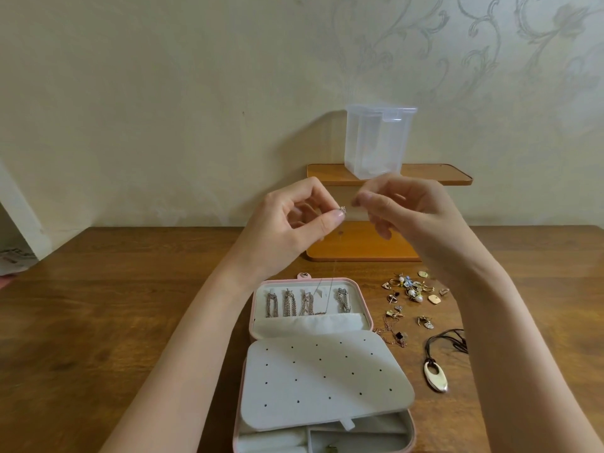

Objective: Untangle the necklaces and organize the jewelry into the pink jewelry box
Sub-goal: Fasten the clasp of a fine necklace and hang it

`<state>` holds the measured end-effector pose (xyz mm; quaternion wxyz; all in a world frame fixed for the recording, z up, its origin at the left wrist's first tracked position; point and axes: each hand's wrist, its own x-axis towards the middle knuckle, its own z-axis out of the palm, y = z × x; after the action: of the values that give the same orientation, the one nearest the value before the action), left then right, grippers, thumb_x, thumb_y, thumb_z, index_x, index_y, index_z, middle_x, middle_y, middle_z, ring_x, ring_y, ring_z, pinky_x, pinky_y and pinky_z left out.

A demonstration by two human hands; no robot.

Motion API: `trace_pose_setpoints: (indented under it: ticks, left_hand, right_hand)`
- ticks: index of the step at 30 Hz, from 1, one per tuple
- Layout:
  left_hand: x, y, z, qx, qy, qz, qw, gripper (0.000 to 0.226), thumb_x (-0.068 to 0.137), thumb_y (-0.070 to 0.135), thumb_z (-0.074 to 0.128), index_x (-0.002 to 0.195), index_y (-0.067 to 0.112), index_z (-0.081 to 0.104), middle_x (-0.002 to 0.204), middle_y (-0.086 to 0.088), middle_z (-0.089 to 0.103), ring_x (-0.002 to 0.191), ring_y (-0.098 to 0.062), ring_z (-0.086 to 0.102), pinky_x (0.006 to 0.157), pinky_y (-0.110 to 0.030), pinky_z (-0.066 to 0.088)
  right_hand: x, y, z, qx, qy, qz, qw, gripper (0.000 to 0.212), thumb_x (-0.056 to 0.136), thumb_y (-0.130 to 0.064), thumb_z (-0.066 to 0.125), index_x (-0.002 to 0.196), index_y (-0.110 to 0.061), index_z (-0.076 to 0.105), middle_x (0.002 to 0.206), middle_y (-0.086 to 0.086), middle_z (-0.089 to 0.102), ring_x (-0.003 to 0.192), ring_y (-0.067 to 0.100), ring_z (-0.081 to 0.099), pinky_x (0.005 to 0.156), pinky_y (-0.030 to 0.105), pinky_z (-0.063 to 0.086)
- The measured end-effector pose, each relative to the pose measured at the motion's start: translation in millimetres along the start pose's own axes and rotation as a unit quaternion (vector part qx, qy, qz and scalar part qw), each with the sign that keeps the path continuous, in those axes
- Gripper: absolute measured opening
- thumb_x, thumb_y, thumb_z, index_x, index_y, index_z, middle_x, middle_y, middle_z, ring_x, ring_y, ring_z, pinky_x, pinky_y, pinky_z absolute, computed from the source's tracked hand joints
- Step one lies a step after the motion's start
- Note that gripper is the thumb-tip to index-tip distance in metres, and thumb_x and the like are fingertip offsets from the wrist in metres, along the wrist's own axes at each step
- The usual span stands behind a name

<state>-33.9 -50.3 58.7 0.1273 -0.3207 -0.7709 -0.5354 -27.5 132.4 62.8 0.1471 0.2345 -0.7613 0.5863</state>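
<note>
Left hand (294,223) pinches small pendant (342,209); right hand (405,214) pinching just beside it, thin chain (318,286) trailing straight down into pink jewelry box (367,313).

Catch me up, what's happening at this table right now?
A person is sorting jewelry into a pink jewelry box that lies open on the wooden table. The left hand pinches a small pendant, with the right hand raised beside it; a thin chain hangs down to the lid. Four chains already hang in the lid. Loose earrings and a corded oval pendant wait to the box's right.
</note>
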Motion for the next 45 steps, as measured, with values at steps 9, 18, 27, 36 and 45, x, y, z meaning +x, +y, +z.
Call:
trace_pose_setpoints:
  ticks: [9,18,27,36,45]
  left_hand:
    - [0,-3,-1,0.001,-0.015,-0.025,1.000,0.009,0.088,0.017,0.062,0.080,0.021,0.060,0.071,0.015,0.060,0.068,-0.003,0.056,0.067,-0.019,0.049]
    - [-1,-7,1,0.104,-0.054,-0.046,0.992,0.004,0.081,0.012,0.069,0.080,0.015,0.070,0.075,-0.004,0.069,0.072,-0.018,0.064,0.071,-0.035,0.054]
    - [-2,-6,0,0.024,-0.050,-0.066,0.996,0.015,0.081,0.007,0.068,0.076,0.020,0.072,0.071,0.003,0.071,0.068,-0.004,0.064,0.068,-0.017,0.052]
    - [-1,-6,9,0.060,0.018,-0.031,0.998,0.016,0.077,0.008,0.072,0.074,0.023,0.068,0.071,0.000,0.066,0.069,-0.020,0.061,0.066,-0.032,0.052]
    - [-1,-5,10,-0.006,0.001,-0.081,0.997,0.004,0.065,0.017,0.066,0.068,0.015,0.065,0.061,0.009,0.061,0.061,-0.004,0.054,0.060,-0.018,0.047]
  right_hand:
    - [4,-2,2,-0.092,-0.021,-0.055,0.994,0.009,0.075,-0.016,0.072,0.076,-0.024,0.070,0.083,-0.005,0.056,0.067,0.004,0.049,0.058,0.013,0.041]
    - [4,3,9,-0.266,-0.079,-0.041,0.960,0.004,0.073,-0.021,0.071,0.076,-0.022,0.069,0.088,-0.010,0.049,0.070,0.006,0.048,0.061,0.013,0.039]
    - [4,4,8,-0.173,-0.092,-0.028,0.980,0.017,0.057,-0.046,0.065,0.063,-0.030,0.061,0.087,-0.013,0.049,0.076,0.010,0.055,0.062,0.022,0.047]
    - [5,6,10,-0.163,-0.052,-0.046,0.984,0.009,0.062,-0.030,0.067,0.063,-0.027,0.060,0.085,-0.009,0.048,0.073,0.007,0.051,0.060,0.021,0.045]
    - [3,0,12,-0.182,-0.076,-0.070,0.978,0.011,0.070,-0.019,0.070,0.067,-0.026,0.063,0.091,-0.008,0.046,0.076,0.010,0.050,0.062,0.017,0.044]
